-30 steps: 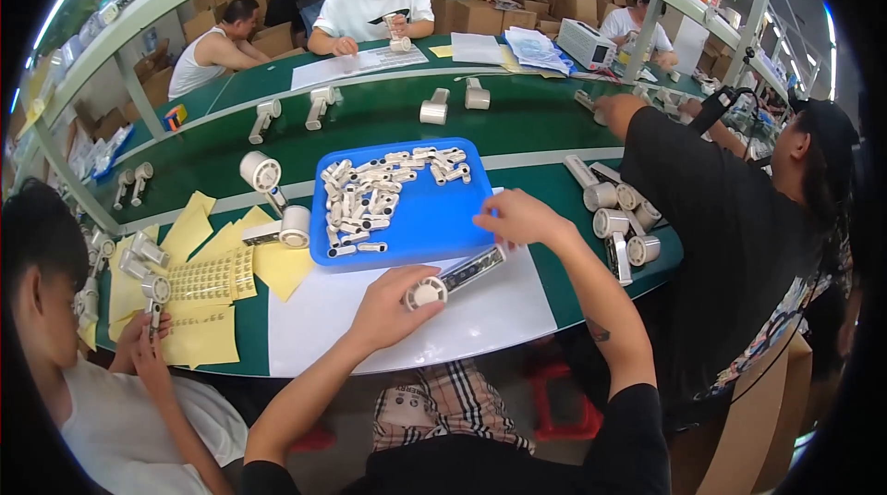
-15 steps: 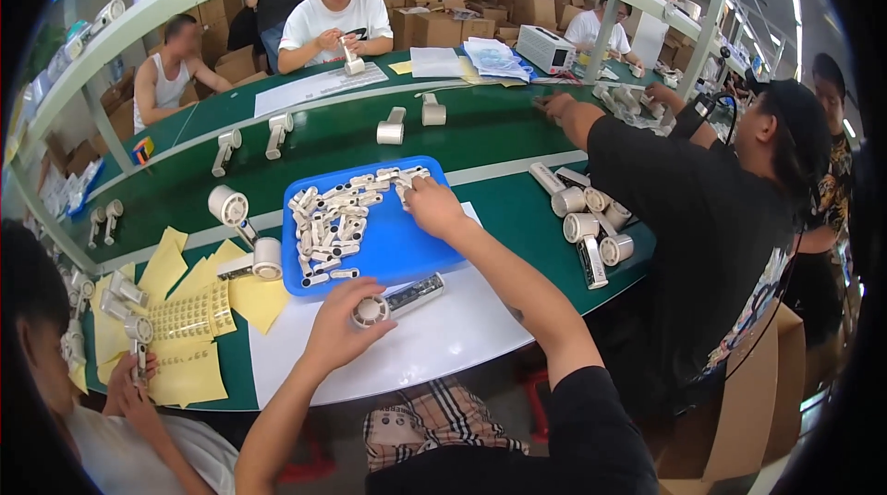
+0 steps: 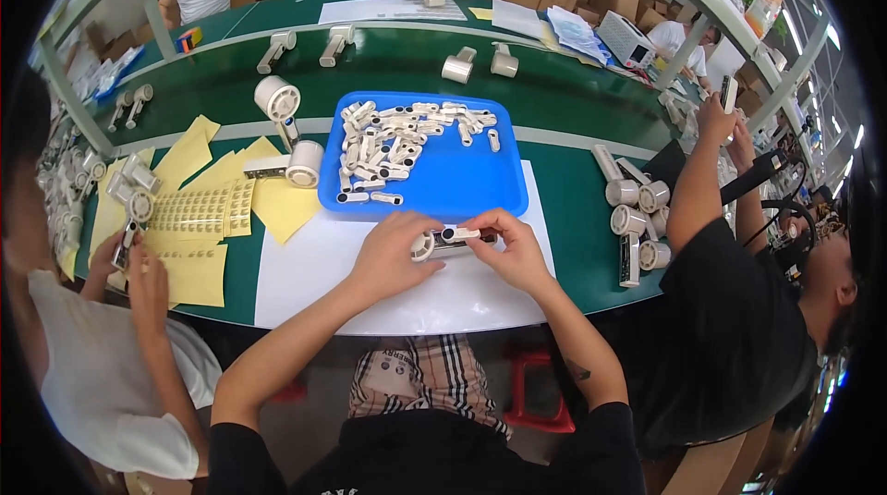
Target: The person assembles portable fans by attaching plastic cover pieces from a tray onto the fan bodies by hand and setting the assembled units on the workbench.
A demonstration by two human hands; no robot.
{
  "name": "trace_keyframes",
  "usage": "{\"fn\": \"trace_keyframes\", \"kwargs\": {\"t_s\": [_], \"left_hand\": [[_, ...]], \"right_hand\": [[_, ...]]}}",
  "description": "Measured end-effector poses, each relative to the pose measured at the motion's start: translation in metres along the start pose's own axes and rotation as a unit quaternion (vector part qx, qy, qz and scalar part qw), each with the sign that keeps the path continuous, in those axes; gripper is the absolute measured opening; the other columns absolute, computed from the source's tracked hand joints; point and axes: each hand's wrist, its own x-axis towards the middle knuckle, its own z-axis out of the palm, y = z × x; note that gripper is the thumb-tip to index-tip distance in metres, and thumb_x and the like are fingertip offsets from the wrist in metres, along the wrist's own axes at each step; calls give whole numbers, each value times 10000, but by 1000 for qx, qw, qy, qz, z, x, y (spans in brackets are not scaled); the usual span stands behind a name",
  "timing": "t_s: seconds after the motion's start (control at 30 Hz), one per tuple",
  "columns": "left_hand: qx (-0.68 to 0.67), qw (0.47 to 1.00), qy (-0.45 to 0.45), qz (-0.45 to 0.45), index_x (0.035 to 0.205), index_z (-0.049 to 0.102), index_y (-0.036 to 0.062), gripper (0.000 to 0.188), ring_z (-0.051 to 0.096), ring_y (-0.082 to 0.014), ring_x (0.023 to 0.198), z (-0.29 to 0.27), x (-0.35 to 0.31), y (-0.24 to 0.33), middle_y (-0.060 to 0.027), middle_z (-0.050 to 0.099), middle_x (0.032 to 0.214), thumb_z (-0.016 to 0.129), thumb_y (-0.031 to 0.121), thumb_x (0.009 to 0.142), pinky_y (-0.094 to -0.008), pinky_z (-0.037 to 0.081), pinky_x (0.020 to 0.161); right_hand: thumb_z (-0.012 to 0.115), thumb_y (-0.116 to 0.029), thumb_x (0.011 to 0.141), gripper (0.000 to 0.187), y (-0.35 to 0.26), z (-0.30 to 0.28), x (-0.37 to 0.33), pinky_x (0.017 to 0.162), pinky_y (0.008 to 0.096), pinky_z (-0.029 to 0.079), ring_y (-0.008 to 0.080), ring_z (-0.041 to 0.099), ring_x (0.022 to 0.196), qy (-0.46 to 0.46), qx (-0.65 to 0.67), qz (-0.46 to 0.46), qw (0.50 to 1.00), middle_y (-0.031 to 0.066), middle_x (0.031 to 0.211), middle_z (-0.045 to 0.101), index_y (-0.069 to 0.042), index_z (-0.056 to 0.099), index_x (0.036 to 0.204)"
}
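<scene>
My left hand (image 3: 392,253) is closed around the round head of a small white handheld fan (image 3: 422,246), which lies over the white sheet (image 3: 407,303) in front of me. The fan's open handle, with dark insides, points to the right. In my right hand (image 3: 514,255) is a small white handle cover (image 3: 462,234) with a black round spot, pinched between the fingers just over that handle. Whether cover and handle touch, I cannot tell. Just beyond my hands, a blue tray (image 3: 453,176) carries many similar covers (image 3: 379,146), mostly toward its left and far sides.
Left of the tray stand fans (image 3: 277,99) beside yellow sticker sheets (image 3: 199,210). More fans (image 3: 650,223) are piled at the right. Co-workers sit on both sides and across the green belt (image 3: 388,59). A metal frame (image 3: 152,10) spans overhead; a red stool (image 3: 539,416) stands below.
My right hand has come back from the tray with a cover and now meets my left hand at the fan. The view has shifted, and the co-worker at right has raised a fan part.
</scene>
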Motion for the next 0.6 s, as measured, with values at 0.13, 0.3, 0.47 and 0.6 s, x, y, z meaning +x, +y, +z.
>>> {"fn": "trace_keyframes", "kwargs": {"t_s": [0.13, 0.3, 0.47, 0.6], "left_hand": [[-5, 1000, 9, -7, 1071, 647, 72, 422, 585, -309, 957, 1, 1, -1, -96, 636, 982, 795, 172, 689, -400, 475, 832], [-7, 1000, 21, 22, 1051, 646, 80, 386, 590, -306, 953, 1, 2, 0, -93, 638, 969, 784, 150, 697, -401, 478, 828], [-11, 1000, 14, 16, 1029, 642, 85, 355, 590, -302, 951, 0, 0, -2, -87, 639, 967, 776, 138, 705, -402, 476, 827], [-4, 999, 12, 32, 1017, 636, 79, 326, 587, -304, 944, 1, 2, -8, -88, 640, 971, 764, 139, 722, -404, 472, 823]], "right_hand": [[668, -35, 850, 257, -20, -1, 2, 813, 331, 522, 220, 647, 926, -8, -229, -50, 972, 107, 1083, 684, -34, 672, 1107], [685, -19, 804, 285, -15, -4, 5, 772, 348, 511, 278, 604, 949, -27, -323, -160, 932, 110, 1050, 668, -56, 704, 1085], [679, -32, 807, 220, -28, 5, 10, 822, 377, 488, 294, 589, 927, -63, -305, -97, 945, 106, 931, 641, -49, 716, 1023], [707, -24, 795, 227, -28, 4, 13, 743, 369, 493, 271, 591, 883, -64, -336, -100, 934, 100, 909, 641, -50, 725, 1020]]}}
